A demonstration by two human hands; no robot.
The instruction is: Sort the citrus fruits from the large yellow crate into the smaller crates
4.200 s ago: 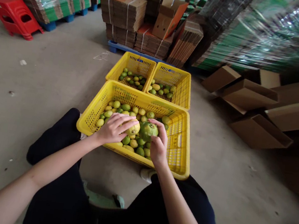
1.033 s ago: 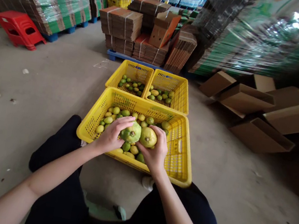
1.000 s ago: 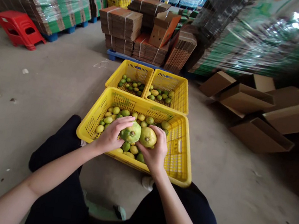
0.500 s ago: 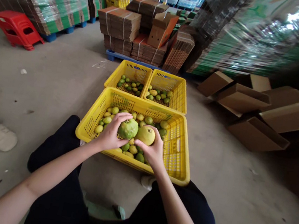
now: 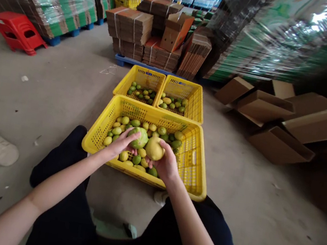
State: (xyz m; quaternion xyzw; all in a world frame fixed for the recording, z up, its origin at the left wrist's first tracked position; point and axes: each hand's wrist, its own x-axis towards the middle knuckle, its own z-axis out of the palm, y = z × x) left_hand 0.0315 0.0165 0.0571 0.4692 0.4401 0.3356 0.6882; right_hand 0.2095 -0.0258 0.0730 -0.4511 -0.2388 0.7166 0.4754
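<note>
My left hand (image 5: 121,144) is closed around a bumpy green lemon (image 5: 139,138), its thumb lying over the top. In my right hand (image 5: 166,162) is a rounder yellow lemon (image 5: 155,149), gripped between the thumb and the fingers beneath. The two fruits are held side by side, close together, above a large yellow crate (image 5: 189,179). Inside that crate lie several smaller yellow and green lemons (image 5: 136,159), partly hidden by my hands.
Beyond the large crate stand two smaller yellow crates (image 5: 140,70) (image 5: 198,103) with lemons. Flattened cardboard stacks (image 5: 128,27) sit on a blue pallet. Open cartons (image 5: 265,107) lie at right, a red stool (image 5: 17,31) at left. Another person's shoe (image 5: 1,150) is at left.
Both hands have turned the fruits: my left thumb now lies over the green lemon, and the yellow one has tilted and shifted slightly left. One of the other person's shoes has left view.
</note>
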